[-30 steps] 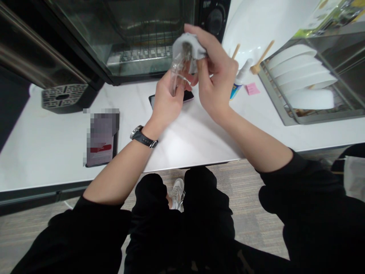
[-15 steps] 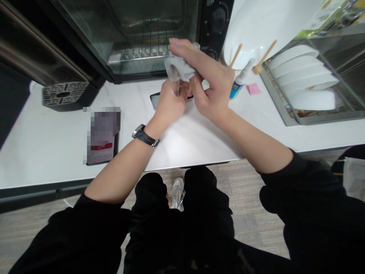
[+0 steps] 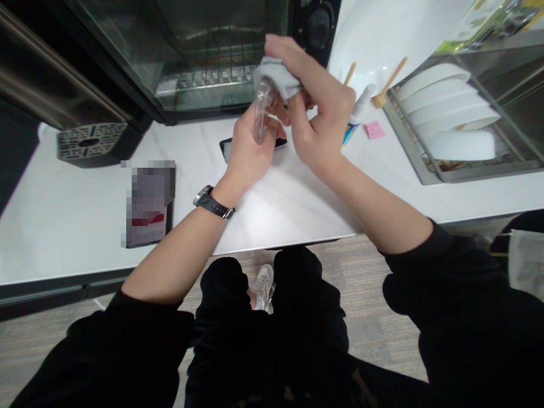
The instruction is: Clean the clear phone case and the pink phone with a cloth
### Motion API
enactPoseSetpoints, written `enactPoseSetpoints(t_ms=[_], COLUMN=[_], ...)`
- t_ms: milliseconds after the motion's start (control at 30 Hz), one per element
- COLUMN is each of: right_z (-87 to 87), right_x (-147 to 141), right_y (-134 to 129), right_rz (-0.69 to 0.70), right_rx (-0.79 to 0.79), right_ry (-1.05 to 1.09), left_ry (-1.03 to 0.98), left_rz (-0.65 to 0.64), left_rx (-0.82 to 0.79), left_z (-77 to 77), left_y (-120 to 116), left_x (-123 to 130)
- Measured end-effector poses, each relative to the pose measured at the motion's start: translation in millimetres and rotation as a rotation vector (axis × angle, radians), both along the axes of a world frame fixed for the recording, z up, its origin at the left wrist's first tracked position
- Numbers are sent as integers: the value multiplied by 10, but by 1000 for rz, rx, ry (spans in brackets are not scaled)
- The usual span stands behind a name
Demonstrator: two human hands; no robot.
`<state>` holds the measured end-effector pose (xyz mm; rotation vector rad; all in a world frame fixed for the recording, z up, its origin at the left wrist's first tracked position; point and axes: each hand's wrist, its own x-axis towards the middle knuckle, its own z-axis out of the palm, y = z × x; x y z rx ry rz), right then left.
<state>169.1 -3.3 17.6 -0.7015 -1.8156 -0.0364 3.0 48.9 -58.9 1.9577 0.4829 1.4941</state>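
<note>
No lettering legible anywhere on the counter.
Pale characters on the black oven panel (image 3: 318,48), above its knob (image 3: 318,27), are cut by the top edge and cannot be read; the pink note (image 3: 374,130) bears faint marks too small to make out; the bottle's blue-and-yellow label (image 3: 350,134) is partly covered and blurred; the screen of the flat device (image 3: 148,233) at left is largely pixelated, its red band (image 3: 148,219) unreadable; the yellow-green printed packet (image 3: 478,27) at upper right shows no clear words.
</note>
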Motion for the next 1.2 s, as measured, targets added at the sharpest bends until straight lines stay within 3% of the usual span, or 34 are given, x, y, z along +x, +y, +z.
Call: enactPoseSetpoints(t_ms=[100,200,333,433,633,767,967,1067,1200], right_z=[-36,-82,-96,-104,-179,-117,-46,-57,-43], right_x=[12,-20,-91,-97,-6,1,-40,-39,-18], right_y=[60,108,85,82,215,117,13,65,36], right_rz=[-40,47,-84,-93,-104,-89,81,110,90], right_rx=[-14,84,-128,-159,85,68,77,-26,-171], right_ry=[67,148,211,185,184,139,18,-21,-19], left_ry=[15,20,-20,-21,-15,-29,54,102,102], left_rz=[35,44,-3,-31,-80,-39,23,43,32], left_rx=[29,8,-3,-26,-55,-84,-124,-137,-103], left_z=[60,93,156,189,141,119,-19,-77,-41], left_y=[-50,-85,-90,-71,-46,-52,19,33,-26], left_x=[13,-1,-22,-20,6,20,28,21,12])
